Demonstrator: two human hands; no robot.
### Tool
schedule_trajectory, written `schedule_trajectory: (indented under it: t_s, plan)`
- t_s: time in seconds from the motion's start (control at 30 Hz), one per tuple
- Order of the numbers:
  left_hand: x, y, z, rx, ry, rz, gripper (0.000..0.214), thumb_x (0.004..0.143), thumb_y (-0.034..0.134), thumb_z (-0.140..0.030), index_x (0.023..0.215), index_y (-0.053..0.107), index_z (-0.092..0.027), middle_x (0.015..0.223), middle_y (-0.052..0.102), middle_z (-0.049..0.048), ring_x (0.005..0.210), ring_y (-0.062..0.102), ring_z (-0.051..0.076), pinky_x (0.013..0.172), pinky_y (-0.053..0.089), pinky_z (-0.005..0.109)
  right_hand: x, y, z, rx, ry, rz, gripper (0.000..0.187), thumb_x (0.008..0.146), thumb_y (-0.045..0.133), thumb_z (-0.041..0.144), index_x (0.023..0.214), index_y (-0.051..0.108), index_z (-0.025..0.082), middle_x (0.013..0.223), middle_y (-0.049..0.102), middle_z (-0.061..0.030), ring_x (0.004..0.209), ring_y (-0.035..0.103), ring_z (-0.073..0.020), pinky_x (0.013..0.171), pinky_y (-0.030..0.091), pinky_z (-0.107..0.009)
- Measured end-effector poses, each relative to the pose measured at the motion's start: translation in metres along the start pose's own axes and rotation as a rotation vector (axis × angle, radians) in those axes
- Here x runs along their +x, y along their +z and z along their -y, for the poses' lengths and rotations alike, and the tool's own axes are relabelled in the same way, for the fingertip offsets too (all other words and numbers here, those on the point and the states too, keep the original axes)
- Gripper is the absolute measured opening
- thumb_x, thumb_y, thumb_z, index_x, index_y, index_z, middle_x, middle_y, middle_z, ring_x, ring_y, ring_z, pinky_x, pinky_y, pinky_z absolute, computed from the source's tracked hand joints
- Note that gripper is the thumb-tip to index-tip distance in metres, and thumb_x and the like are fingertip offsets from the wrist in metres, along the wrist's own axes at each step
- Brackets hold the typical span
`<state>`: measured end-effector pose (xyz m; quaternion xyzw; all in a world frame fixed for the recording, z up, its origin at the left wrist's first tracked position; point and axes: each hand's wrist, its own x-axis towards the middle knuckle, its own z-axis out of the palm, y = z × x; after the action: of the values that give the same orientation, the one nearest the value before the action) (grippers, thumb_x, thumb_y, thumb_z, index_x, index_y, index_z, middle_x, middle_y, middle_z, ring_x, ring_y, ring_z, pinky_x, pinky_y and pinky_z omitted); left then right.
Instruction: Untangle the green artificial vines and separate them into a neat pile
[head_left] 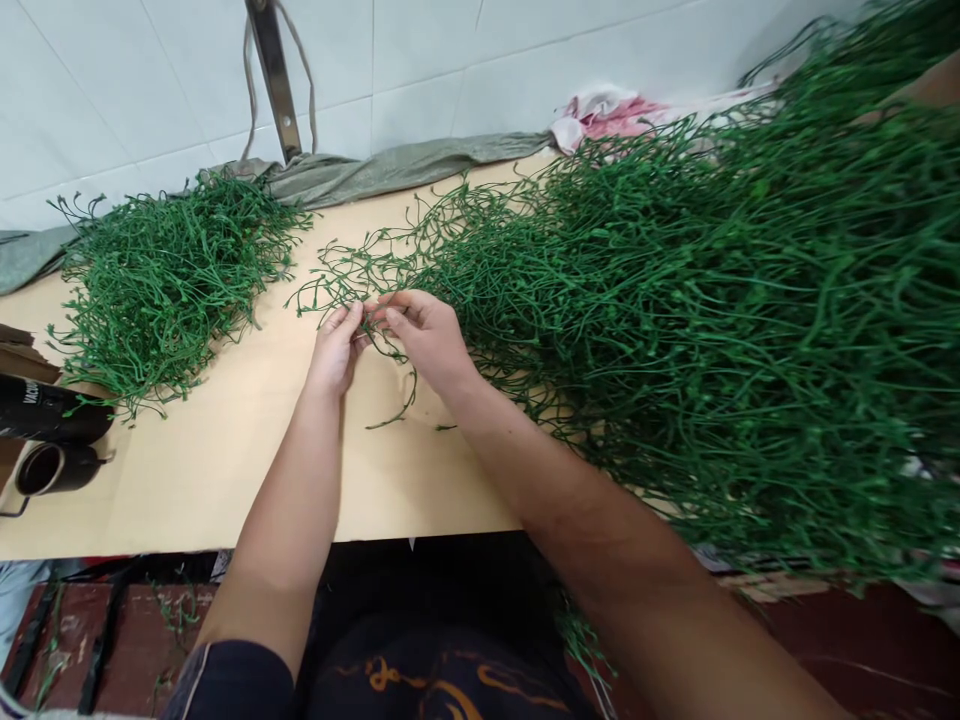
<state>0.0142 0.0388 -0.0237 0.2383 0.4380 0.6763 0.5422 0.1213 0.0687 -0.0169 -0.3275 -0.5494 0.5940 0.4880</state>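
Head view: left hand (335, 345) and right hand (424, 335) both pinch one green plastic sprig (409, 392) over the table (225, 460), at the edge of the big stem pile (712, 330). A smaller pile (165, 280) sits well left. Looks mid-separation; freeing the sprig likely needs its snagged strands untangled.

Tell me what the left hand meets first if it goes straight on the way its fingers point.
The green sprig it already pinches: its branches fan out just beyond the left hand. Past them lies bare table, then probably the grey-green cloth.

Thin green branching sprig (375, 318) — raised beside the heap (712, 330), tail drooping.
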Motion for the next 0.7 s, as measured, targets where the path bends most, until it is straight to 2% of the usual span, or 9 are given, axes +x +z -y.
schedule_trajectory:
  t_s: [0.1,0.2,0.33,0.43,0.53,0.6,0.63,0.7]
  plan:
    - [0.002,-0.003,0.000,-0.027,-0.003,-0.018,0.013,0.077,0.060,-0.025,0.072,0.056,-0.014,0.066,0.061,-0.0024,0.053,0.053,0.003,0.056,0.041,0.016,-0.005,0.001,0.004,0.002,-0.080,-0.025,0.011,0.075,0.049,0.016,0.080,0.059,0.018,0.072,0.065,-0.0006,0.072,0.062,-0.0105,0.075,0.050,-0.029]
    - [0.004,-0.003,0.000,-0.088,-0.011,-0.071,0.013,0.079,0.057,-0.021,0.069,0.052,-0.014,0.062,0.058,-0.0042,0.052,0.052,0.002,0.055,0.042,0.015,-0.012,0.004,0.007,-0.010,-0.136,0.049,0.013,0.077,0.049,0.018,0.078,0.062,0.018,0.070,0.064,0.0001,0.069,0.060,-0.0102,0.075,0.050,-0.030]
    - [0.003,0.000,-0.001,-0.164,-0.005,-0.172,0.018,0.083,0.049,-0.014,0.066,0.047,-0.014,0.055,0.051,-0.0061,0.043,0.045,0.001,0.045,0.035,0.013,-0.023,0.006,0.008,-0.122,-0.177,0.172,0.017,0.077,0.047,0.018,0.076,0.064,0.017,0.064,0.060,0.0010,0.062,0.056,-0.0096,0.069,0.048,-0.028]
    - [0.005,0.001,0.000,-0.152,-0.022,-0.200,0.021,0.085,0.048,-0.017,0.064,0.046,-0.014,0.053,0.047,-0.0062,0.040,0.039,0.000,0.042,0.032,0.013,-0.034,0.006,0.014,-0.193,-0.230,0.217,0.019,0.078,0.045,0.015,0.075,0.064,0.017,0.061,0.057,0.0013,0.059,0.054,-0.0087,0.063,0.046,-0.026]
    - [0.010,-0.003,-0.003,-0.215,-0.031,-0.247,0.025,0.085,0.050,-0.021,0.062,0.041,-0.015,0.049,0.040,-0.0072,0.038,0.035,0.000,0.041,0.031,0.012,-0.053,0.005,0.031,-0.199,-0.259,0.302,0.023,0.082,0.040,0.015,0.077,0.063,0.019,0.055,0.049,0.0036,0.046,0.046,-0.0062,0.049,0.041,-0.022]
    - [0.013,-0.007,-0.005,-0.285,-0.038,-0.283,0.027,0.086,0.048,-0.024,0.061,0.039,-0.016,0.046,0.034,-0.0080,0.037,0.032,0.000,0.041,0.029,0.012,-0.062,0.002,0.046,-0.284,-0.348,0.372,0.025,0.083,0.038,0.015,0.081,0.063,0.021,0.055,0.046,0.0036,0.044,0.044,-0.0062,0.046,0.039,-0.022]
    - [0.013,-0.009,-0.005,-0.289,-0.028,-0.284,0.027,0.086,0.047,-0.024,0.061,0.039,-0.016,0.045,0.033,-0.0079,0.037,0.031,0.000,0.041,0.029,0.012,-0.064,-0.002,0.053,-0.362,-0.413,0.374,0.026,0.084,0.038,0.014,0.084,0.063,0.022,0.057,0.047,0.0026,0.047,0.045,-0.0072,0.049,0.041,-0.023]
    - [0.011,-0.010,-0.006,-0.214,0.013,-0.237,0.027,0.086,0.047,-0.024,0.060,0.042,-0.015,0.046,0.036,-0.0069,0.039,0.035,0.001,0.042,0.032,0.013,-0.056,-0.016,0.061,-0.555,-0.536,0.271,0.027,0.085,0.038,0.016,0.088,0.064,0.023,0.063,0.051,-0.0006,0.059,0.050,-0.0108,0.059,0.045,-0.026]
